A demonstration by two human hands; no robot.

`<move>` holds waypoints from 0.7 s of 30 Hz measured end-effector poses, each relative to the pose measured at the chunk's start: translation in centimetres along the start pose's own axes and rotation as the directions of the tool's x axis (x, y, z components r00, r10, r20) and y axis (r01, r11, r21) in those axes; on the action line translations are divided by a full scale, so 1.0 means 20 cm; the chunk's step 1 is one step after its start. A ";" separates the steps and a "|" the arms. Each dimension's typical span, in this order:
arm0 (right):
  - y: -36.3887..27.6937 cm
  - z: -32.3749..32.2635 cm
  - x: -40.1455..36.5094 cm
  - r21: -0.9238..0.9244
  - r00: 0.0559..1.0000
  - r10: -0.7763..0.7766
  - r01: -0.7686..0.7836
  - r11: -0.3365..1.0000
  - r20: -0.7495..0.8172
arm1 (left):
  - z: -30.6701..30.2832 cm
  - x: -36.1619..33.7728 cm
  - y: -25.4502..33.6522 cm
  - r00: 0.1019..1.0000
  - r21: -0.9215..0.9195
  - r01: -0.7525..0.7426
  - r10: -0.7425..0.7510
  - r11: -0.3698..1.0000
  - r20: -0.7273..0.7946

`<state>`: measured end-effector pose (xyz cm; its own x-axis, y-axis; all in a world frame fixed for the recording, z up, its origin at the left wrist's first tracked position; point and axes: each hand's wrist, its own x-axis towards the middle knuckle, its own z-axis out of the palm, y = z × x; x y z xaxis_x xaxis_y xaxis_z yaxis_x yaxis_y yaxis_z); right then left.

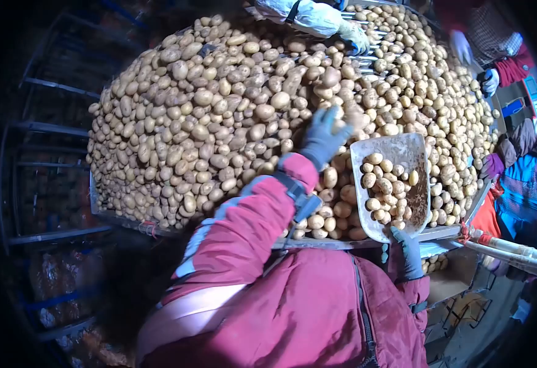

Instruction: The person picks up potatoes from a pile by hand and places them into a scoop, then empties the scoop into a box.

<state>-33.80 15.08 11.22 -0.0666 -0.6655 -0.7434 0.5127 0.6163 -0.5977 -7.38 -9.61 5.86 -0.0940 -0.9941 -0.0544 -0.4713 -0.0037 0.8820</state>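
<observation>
A big heap of pale potatoes (219, 116) fills a sorting table (336, 244). My left hand (324, 138), in a blue-grey glove, reaches up onto the heap with fingers spread and rests on potatoes near its middle. My right hand (405, 253), also gloved, grips the handle end of a white scoop (406, 153). The scoop lies tilted on the potatoes to the right of my left hand and holds several small potatoes (384, 187). My red jacket sleeve (250, 214) covers part of the table's near edge.
Other people work around the table: a white-gloved hand (355, 37) at the top, gloved hands (462, 46) at the upper right, a person in blue and red (520, 190) at the right. Blue metal rails (54, 129) stand at the left. White pipes (508, 248) run at the lower right.
</observation>
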 end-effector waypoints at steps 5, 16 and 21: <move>-0.04 -0.18 -0.12 0.065 0.990 -0.029 0.038 0.997 -0.141 | 0.43 0.04 0.22 0.990 0.121 -0.069 0.053 0.990 0.133; -0.03 -0.19 -0.10 0.092 0.994 -0.033 0.043 0.995 -0.107 | -0.42 0.22 -0.38 0.982 0.737 -0.078 0.178 0.671 -0.058; -0.05 -0.10 -0.09 0.123 0.999 0.040 -0.041 0.992 0.012 | -0.36 0.29 -0.37 0.997 0.769 0.006 0.056 0.640 -0.055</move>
<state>-35.87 16.48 12.56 -0.0362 -0.6456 -0.7628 0.6165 0.5864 -0.5255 2.02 -16.08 2.35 -0.0724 -0.9972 0.0212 -0.9761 0.0752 0.2038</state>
